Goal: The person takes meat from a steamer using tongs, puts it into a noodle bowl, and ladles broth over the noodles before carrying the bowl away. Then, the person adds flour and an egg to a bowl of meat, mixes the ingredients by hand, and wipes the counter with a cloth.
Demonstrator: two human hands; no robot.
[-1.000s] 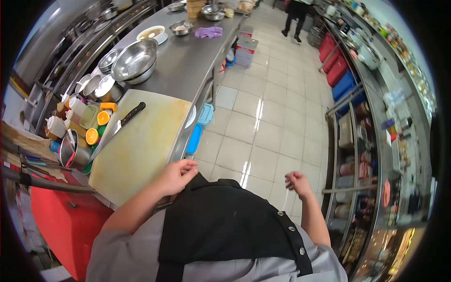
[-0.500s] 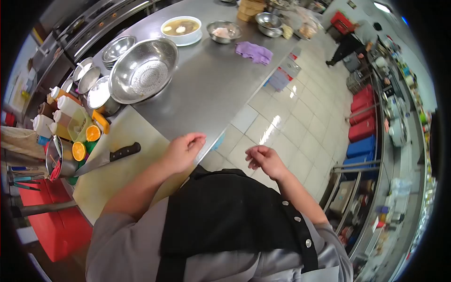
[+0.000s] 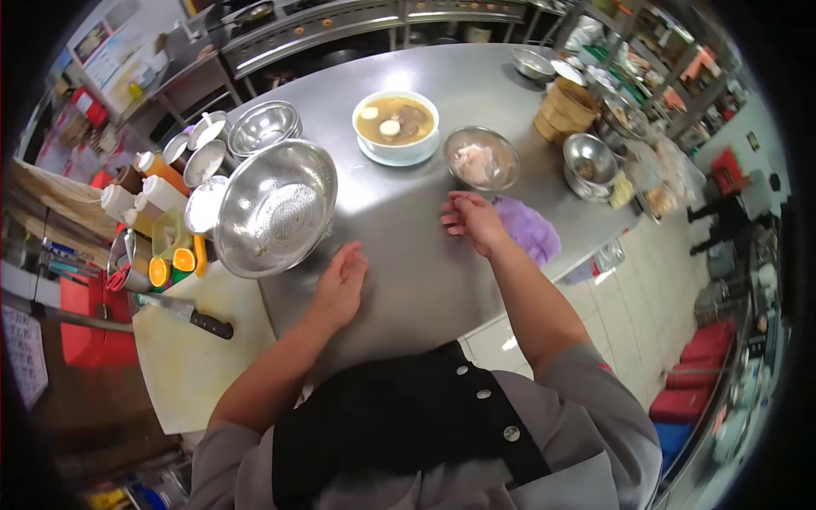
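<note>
- Stood at a smooth steel counter (image 3: 395, 293), facing stoves (image 3: 306, 34), with pale floor tiles (image 3: 618, 319) to the right.
- Held left hand (image 3: 340, 289) near a round, perforated colander (image 3: 287, 212), with fingers (image 3: 351, 257) loosely together.
- Kept right hand (image 3: 476, 221) beside a metal bowl (image 3: 464, 143) and purple cloth (image 3: 529, 229), with fingers loosely curled.

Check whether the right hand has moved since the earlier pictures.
Yes: the right hand, out over the floor before, is now in over the steel table, near the purple cloth.
</note>
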